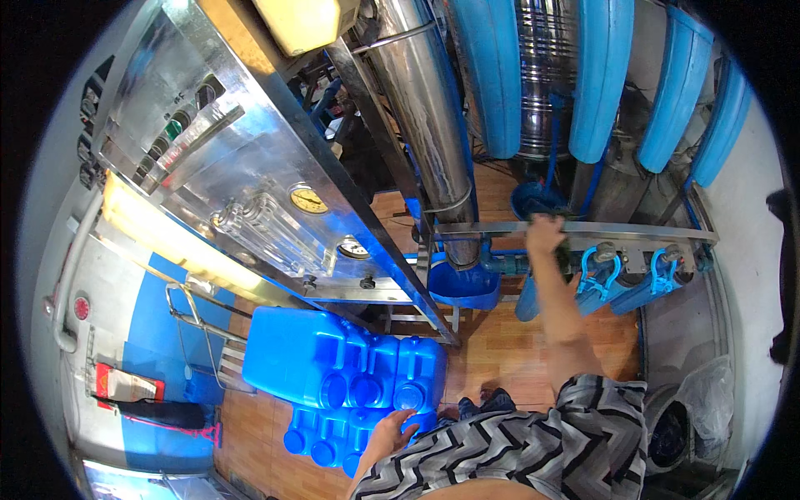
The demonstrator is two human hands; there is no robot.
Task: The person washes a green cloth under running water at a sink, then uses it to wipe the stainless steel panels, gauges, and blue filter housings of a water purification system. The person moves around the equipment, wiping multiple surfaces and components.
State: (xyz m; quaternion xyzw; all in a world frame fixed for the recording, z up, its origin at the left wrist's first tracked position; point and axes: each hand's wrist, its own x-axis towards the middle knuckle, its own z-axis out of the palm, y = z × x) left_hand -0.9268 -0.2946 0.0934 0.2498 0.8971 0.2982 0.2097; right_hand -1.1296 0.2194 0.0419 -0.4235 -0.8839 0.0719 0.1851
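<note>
My right hand point(546, 236) reaches forward to the metal rail point(621, 230) above the blue filter housings point(593, 293). Its fingers are smeared by motion, and something dark green shows just beside it; whether I hold it I cannot tell. Low in front of my body, my left hand point(392, 432) has its fingers apart with nothing in them. It is beside the stacked blue water jugs point(287, 354), close to a round cap point(409, 397); I cannot tell whether it touches the jugs.
A steel panel with gauges point(309, 198) stands at the left. Blue buckets point(463, 287) sit beneath a steel cylinder point(421, 108). Tall blue filter tubes point(600, 79) hang at the far right. A folding metal trolley point(196, 312) is behind the jugs, on a wooden floor point(500, 354).
</note>
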